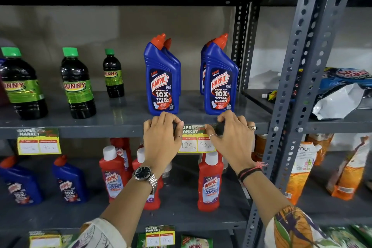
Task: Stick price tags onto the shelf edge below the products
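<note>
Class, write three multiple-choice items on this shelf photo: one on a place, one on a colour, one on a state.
1. The tag under the hands sits below which bottles?
A Sunny
B blue Harpic
C red Harpic

2. Sunny bottle cap colour?
A green
B red
C white

3. The left hand is:
A hanging free
B lifting a bottle
C pressed on the shelf edge

Answers:
1 B, the blue Harpic bottles stand right above.
2 A, green caps show.
3 C, both it and the right hand hold the tag's ends.

Head view, close, facing shelf edge [100, 130]
</note>
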Tool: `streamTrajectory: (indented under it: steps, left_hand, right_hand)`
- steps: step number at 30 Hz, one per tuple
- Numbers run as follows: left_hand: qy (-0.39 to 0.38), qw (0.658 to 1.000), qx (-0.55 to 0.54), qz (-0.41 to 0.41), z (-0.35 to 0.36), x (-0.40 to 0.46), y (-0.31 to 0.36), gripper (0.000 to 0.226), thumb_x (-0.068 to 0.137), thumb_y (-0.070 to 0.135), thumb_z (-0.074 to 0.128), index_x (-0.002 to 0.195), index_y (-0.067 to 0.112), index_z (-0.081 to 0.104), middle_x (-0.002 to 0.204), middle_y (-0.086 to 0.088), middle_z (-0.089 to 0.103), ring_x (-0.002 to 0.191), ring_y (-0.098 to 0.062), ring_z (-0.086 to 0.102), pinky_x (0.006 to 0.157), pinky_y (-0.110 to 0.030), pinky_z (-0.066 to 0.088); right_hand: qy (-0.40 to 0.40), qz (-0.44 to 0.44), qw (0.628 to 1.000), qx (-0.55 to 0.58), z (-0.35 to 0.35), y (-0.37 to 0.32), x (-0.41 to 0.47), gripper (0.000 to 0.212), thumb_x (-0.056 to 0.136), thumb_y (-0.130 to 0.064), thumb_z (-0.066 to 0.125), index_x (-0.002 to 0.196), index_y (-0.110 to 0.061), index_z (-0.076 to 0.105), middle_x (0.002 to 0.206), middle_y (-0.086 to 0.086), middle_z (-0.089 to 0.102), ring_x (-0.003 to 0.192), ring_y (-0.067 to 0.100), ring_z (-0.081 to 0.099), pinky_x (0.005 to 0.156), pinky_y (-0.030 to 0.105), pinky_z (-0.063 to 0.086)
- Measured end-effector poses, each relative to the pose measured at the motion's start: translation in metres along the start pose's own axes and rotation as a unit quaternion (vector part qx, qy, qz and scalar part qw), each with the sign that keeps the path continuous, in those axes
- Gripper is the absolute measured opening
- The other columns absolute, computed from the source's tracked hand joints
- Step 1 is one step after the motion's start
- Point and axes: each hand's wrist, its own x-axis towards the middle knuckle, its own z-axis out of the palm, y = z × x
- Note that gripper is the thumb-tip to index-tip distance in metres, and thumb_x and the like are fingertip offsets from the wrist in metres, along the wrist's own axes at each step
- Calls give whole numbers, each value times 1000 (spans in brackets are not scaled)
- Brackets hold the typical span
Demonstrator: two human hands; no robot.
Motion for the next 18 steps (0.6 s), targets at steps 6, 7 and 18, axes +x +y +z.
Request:
streamTrajectory:
  steps: [6, 7, 18]
  left_hand:
    - [-2, 1000, -19, -22, 6, -1, 0, 40, 82, 58, 54, 94, 20, 55, 89, 4, 60, 84, -15, 53, 81, -27, 27]
    - [0, 999, -24, -28, 6, 0, 1, 40, 81, 58, 56, 94, 21, 56, 89, 5, 60, 85, -15, 53, 81, -26, 26]
    - [-28, 989, -145, -20, -3, -5, -14, 17, 83, 21, 65, 92, 22, 52, 103, 14, 68, 90, -3, 54, 95, -20, 24]
  right_hand:
    - [-6, -5, 1000, -12, 9, -4, 2, 53, 69, -67, 60, 92, -21, 48, 93, 1, 64, 87, 21, 53, 76, 42, 46]
    - [-4, -9, 1000, -9, 8, -2, 3, 50, 70, -65, 62, 91, -21, 48, 91, 0, 64, 86, 20, 52, 77, 40, 43]
    - [-82, -32, 991, 96, -2, 21, 10, 24, 82, -28, 68, 91, -20, 47, 100, 0, 69, 89, 11, 50, 73, 27, 33]
